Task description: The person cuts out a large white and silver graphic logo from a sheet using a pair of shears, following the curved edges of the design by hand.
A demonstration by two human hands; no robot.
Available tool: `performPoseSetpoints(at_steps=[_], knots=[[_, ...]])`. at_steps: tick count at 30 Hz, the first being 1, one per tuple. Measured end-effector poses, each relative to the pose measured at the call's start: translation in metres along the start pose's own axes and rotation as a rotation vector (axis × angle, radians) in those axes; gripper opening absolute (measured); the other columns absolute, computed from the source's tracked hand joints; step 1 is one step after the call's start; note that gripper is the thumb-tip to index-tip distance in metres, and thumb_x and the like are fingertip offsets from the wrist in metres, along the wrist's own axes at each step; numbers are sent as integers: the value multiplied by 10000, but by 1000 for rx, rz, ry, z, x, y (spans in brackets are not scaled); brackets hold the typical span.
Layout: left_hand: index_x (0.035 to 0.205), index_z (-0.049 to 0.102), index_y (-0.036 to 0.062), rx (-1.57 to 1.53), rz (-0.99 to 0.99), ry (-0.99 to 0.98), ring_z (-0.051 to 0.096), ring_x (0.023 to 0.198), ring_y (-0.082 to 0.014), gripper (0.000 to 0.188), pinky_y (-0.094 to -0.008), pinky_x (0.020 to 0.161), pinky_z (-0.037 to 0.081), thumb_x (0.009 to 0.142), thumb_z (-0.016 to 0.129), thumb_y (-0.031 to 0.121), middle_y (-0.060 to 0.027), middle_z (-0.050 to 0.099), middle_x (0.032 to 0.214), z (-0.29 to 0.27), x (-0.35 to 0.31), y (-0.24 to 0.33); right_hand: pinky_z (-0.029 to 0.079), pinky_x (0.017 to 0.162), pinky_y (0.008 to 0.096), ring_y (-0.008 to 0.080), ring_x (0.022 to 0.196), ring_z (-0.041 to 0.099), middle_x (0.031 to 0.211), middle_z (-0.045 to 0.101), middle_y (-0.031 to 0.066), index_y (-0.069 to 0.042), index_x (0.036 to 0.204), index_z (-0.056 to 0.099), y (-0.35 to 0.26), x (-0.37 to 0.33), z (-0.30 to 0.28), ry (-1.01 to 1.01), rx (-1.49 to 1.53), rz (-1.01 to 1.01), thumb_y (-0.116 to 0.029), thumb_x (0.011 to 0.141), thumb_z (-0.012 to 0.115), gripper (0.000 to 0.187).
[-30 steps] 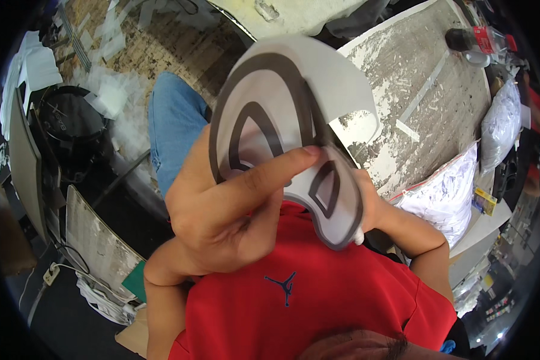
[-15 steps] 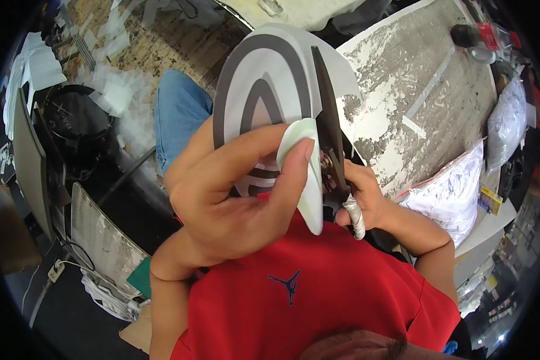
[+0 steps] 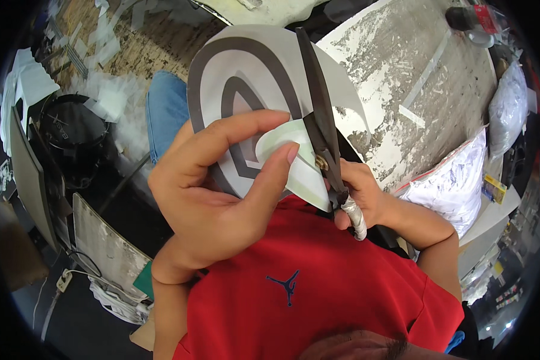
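My left hand [image 3: 204, 192] pinches a pale, curled flap [image 3: 303, 183] between thumb and fingers. Behind those fingers is a light sheet [image 3: 228, 57] printed with dark grey, arch-shaped bands. Whether flap and sheet are one piece, I cannot tell. A large pair of dark scissors [image 3: 323, 120] is in my right hand [image 3: 366, 195], its handle wrapped in whitish tape. One long blade points away from me and lies across the front of the sheet; the other blade is mostly hidden. The flap's right edge meets the scissors near their pivot.
A worn, white-flecked board [image 3: 426, 72] lies at the far right, with a dark drink bottle [image 3: 471, 19] at its edge. Bags of white scraps [image 3: 453, 186] stand nearer on the right. At left are a round black object [image 3: 75, 123] and a leaning panel [image 3: 105, 240].
My left hand has shifted left and the sheet has turned, spreading wider to the right behind the blade. The flap's lower part now meets the scissors. Their tip has swung slightly left.
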State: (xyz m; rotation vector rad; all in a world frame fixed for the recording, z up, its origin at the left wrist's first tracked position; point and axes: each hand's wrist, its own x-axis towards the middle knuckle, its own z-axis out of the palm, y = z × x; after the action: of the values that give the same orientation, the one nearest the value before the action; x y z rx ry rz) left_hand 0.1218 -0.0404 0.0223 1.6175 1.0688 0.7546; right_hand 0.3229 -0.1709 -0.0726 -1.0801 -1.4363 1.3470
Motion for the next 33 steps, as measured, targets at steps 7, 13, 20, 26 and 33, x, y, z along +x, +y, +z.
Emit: performPoseSetpoints(at_steps=[7, 13, 20, 26, 33], knots=[[1025, 716, -62, -210, -238, -39, 657, 834, -124, 281, -226, 779, 500, 758, 765, 8, -110, 720, 933, -7, 5, 1, 448, 574, 325, 218, 632, 527, 809, 592, 124, 76, 1364, 493, 2, 1, 3, 15, 4, 23, -549, 727, 814, 949], [1035, 714, -65, -233, -238, -72, 664, 834, -130, 300, -228, 789, 507, 756, 765, 33, -114, 721, 932, -9, 9, -2, 443, 570, 316, 208, 620, 504, 816, 590, 115, 59, 1394, 479, 4, 0, 5, 26, 0, 53, -524, 698, 841, 978], [1047, 716, -57, -275, -254, -41, 666, 844, -131, 313, -234, 797, 514, 755, 767, 42, -113, 723, 948, -5, 7, -1, 442, 565, 314, 201, 605, 494, 822, 581, 106, 59, 1402, 473, 1, 2, 6, 18, 7, 52, -446, 657, 881, 988], [1053, 716, -51, -235, -224, -59, 667, 850, -130, 312, -236, 806, 514, 758, 769, 38, -113, 723, 956, -7, 6, -3, 442, 558, 311, 190, 604, 500, 825, 575, 103, 72, 1392, 475, 2, 2, 6, 13, -2, 34, -411, 676, 877, 953], [1048, 719, -51, -227, -197, -39, 664, 852, -127, 297, -234, 806, 514, 765, 767, 24, -112, 723, 955, -6, 4, -7, 433, 550, 299, 167, 594, 496, 807, 589, 97, 50, 1413, 464, -2, 2, 6, 2, -8, 92, -393, 699, 870, 934]])
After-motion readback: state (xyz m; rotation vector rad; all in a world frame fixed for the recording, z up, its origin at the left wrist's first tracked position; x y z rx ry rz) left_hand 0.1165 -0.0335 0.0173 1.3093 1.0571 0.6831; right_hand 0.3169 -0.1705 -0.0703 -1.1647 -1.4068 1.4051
